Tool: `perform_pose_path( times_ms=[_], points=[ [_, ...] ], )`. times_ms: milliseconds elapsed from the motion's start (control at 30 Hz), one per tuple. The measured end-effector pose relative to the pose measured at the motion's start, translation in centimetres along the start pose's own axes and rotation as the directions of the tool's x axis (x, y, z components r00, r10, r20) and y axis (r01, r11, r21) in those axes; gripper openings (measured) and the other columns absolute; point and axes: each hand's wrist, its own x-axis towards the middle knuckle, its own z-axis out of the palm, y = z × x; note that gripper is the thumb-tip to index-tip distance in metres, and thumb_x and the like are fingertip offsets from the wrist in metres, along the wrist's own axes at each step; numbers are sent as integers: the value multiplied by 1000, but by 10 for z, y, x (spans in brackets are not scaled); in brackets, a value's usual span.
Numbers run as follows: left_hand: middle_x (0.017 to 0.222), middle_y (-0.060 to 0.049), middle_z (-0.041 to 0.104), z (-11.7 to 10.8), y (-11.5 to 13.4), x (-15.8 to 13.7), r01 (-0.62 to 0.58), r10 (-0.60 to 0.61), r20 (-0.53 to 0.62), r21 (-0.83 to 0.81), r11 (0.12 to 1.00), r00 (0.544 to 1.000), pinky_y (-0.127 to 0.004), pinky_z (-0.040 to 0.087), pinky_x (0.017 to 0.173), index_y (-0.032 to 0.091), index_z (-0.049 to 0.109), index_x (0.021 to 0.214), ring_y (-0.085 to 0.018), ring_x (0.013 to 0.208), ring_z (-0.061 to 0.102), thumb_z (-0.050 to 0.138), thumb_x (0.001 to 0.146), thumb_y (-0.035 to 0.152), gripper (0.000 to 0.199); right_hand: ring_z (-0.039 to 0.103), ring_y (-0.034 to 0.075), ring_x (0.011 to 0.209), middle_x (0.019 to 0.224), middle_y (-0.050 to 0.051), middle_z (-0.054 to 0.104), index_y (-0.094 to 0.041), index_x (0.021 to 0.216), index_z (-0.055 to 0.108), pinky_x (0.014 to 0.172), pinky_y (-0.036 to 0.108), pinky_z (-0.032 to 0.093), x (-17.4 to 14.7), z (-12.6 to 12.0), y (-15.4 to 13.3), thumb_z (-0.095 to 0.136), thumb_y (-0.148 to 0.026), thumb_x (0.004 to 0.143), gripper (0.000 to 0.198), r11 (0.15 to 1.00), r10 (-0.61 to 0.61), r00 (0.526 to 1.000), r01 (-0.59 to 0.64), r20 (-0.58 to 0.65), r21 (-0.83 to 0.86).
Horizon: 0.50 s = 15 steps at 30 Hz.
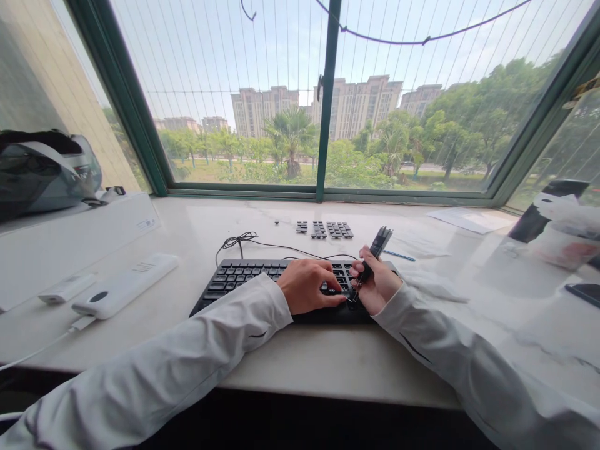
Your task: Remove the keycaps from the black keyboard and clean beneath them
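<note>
A black keyboard lies on the white counter, with exposed sockets at its right part where keycaps are off. My right hand is wrapped round a black keycap puller, held tilted with its thin wire end down over the keyboard's right side. Beside those wires is my left hand, its thumb and index finger closed together at the wire tips. What they pinch is too small to name. Behind the keyboard, several loose black keycaps sit in grouped rows.
A blue stick and crumpled white tissue lie right of the keyboard. A white power bank with a cable is at left, near a white box. A phone lies far right. The keyboard cable is coiled behind.
</note>
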Motion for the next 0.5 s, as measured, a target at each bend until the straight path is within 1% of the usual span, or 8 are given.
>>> perform_pose_path(
  times_ms=[133,233,400,467,500],
  points=[
    [85,2,69,-1,0,1,4,-5,11,25,1000,1000,-24,40,62,26,75,81,-12,67,59,64,74,47,24,38,6,45,51,-9,38,-21,70,42,38,17,30,-1,5,3,80,-44,56,47,999,-32,998,31,58,24],
    [86,2,69,-3,-1,1,-6,5,30,25,1000,1000,-24,39,63,27,75,82,-13,70,60,64,74,47,24,37,6,46,51,-9,37,-21,68,42,39,18,31,-3,7,6,82,-43,53,48,996,-87,990,86,107,14],
    [85,1,69,-7,0,1,-5,5,60,-2,1000,998,-24,40,64,26,74,82,-15,75,61,66,73,46,23,37,6,45,52,-9,38,-22,71,43,42,19,35,-5,9,13,79,-49,56,47,981,-183,981,186,62,-50],
    [83,1,69,-7,-1,2,-5,6,51,-15,1000,999,-23,41,65,26,74,81,-14,74,61,66,73,46,23,35,6,45,51,-9,36,-23,73,46,41,19,32,-6,9,18,78,-51,58,45,967,-241,967,247,81,-69],
    [83,0,69,-7,-2,2,-11,12,49,-28,1000,999,-23,41,65,25,74,80,-14,73,60,67,73,45,23,34,7,44,51,-9,35,-24,74,47,41,20,31,-7,9,20,77,-51,59,43,962,-249,963,258,104,-85]
  ],
)
